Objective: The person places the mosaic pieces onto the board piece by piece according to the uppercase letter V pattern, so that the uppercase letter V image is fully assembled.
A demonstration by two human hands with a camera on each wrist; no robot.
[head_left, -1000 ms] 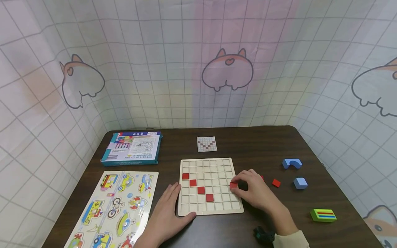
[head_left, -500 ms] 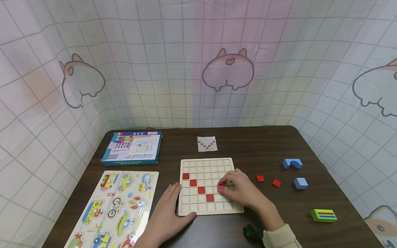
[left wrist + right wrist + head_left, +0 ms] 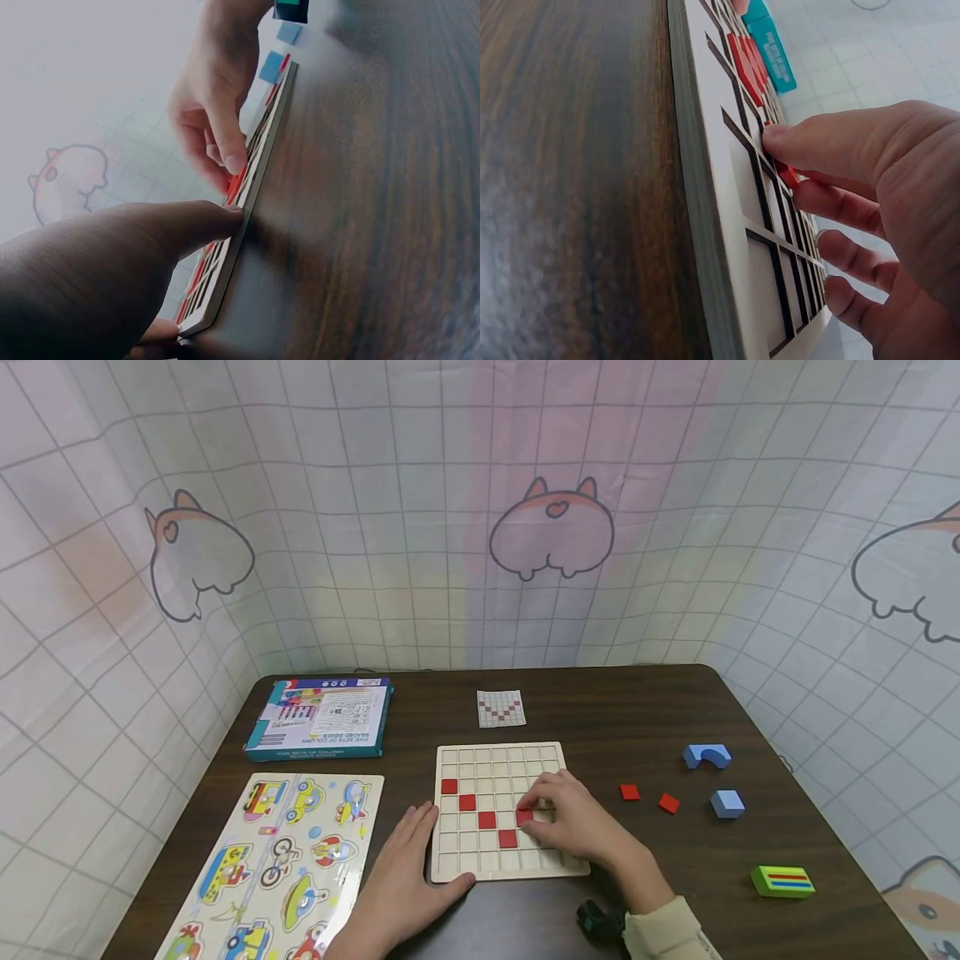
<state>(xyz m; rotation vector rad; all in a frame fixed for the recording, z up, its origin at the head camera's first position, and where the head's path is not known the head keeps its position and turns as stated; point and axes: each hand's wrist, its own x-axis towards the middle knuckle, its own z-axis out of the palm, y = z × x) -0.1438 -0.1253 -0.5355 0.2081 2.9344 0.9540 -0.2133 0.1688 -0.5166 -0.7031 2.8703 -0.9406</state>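
Observation:
A pale wooden grid board (image 3: 540,758) lies on the dark table, with several red tiles in a diagonal from upper left (image 3: 449,787) down to lower middle (image 3: 507,838). My right hand (image 3: 529,815) reaches over the board's right half and pinches a red tile (image 3: 523,816) at a cell just up and right of the lowest tile. In the right wrist view the fingertips (image 3: 776,139) hold that tile (image 3: 787,177) low against the grid. My left hand (image 3: 408,868) lies flat on the table, its thumb against the board's lower left edge (image 3: 251,202).
Two loose red tiles (image 3: 629,792) (image 3: 668,803) lie right of the board, with a blue arch (image 3: 707,756), a blue cube (image 3: 727,803) and a green striped block (image 3: 782,881) beyond. A pattern card (image 3: 501,708), teal box (image 3: 318,718) and vehicle puzzle (image 3: 277,860) lie behind and left.
My right hand has carried the red tile leftward from the board's right edge to a cell near the middle. The left hand has stayed put.

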